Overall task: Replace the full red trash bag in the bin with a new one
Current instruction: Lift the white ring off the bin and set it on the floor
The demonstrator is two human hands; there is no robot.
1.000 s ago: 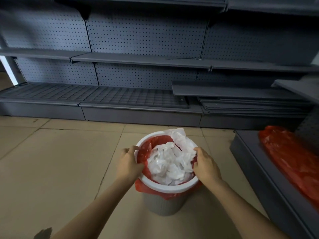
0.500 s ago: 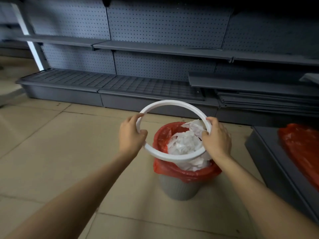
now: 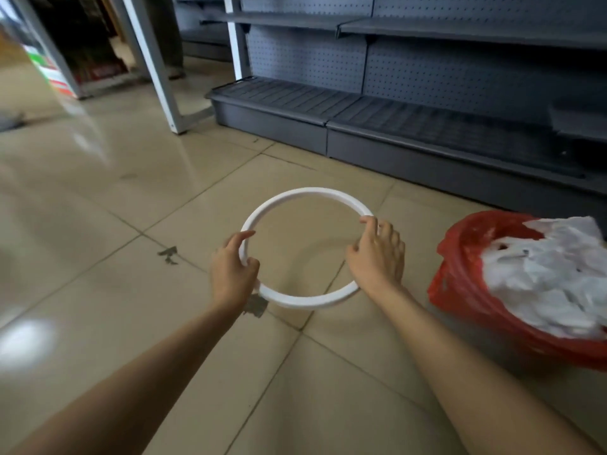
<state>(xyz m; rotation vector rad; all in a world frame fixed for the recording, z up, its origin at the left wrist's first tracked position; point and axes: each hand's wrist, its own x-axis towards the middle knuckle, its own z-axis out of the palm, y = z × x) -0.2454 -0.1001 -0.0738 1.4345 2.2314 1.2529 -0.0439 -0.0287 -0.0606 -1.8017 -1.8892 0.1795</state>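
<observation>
A white plastic rim ring (image 3: 295,195) hangs low over the tiled floor, held level between both hands. My left hand (image 3: 231,270) grips its left side, thumb over the top. Its right side is held by my right hand (image 3: 377,254), with loosely curled fingers. At the right edge sits the full red trash bag (image 3: 460,290), stuffed with crumpled white paper (image 3: 551,277). The bag's folded-over edge hides the bin beneath it. The ring is well to the left of the bag, apart from it.
Grey metal shelving (image 3: 427,126) with a low base runs along the back and right. A white slanted post (image 3: 157,70) stands on the floor at the back left. Beige floor tiles (image 3: 98,224) stretch to the left and front.
The white ring came off the bin, rose, then moved left and down toward the floor. The view swung left, so the bag now sits at the right edge.
</observation>
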